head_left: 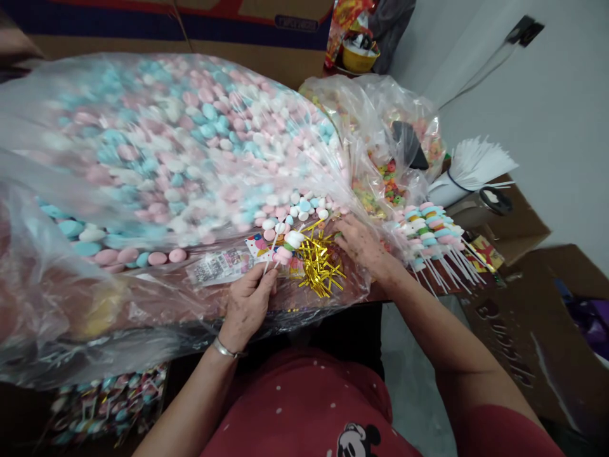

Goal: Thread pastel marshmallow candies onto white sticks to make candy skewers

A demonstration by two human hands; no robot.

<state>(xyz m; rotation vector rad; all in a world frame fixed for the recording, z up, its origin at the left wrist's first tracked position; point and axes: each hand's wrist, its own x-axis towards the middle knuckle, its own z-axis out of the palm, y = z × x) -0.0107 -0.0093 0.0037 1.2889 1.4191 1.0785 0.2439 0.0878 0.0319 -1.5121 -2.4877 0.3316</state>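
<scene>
My left hand [251,299] is closed around the lower ends of thin white sticks. One bears a marshmallow skewer [287,247] with pink and white marshmallows and a green ring-shaped candy; a second stick rises beside it. My right hand [362,246] reaches out with bent, separated fingers over the plastic, right of a heap of gold twist ties [321,263]. Nothing shows in it, though its fingertips are partly hidden. Just beyond both hands, loose marshmallows [302,208] spill from the mouth of a big clear bag of pink, blue and white marshmallows [204,127].
Finished marshmallow skewers [431,231] lie stacked at the right. Behind them stand a container of white sticks [476,168] and a mug [490,203]. A clear bag of ring candies [387,178] sits at the back. Cardboard boxes [514,336] are at the lower right.
</scene>
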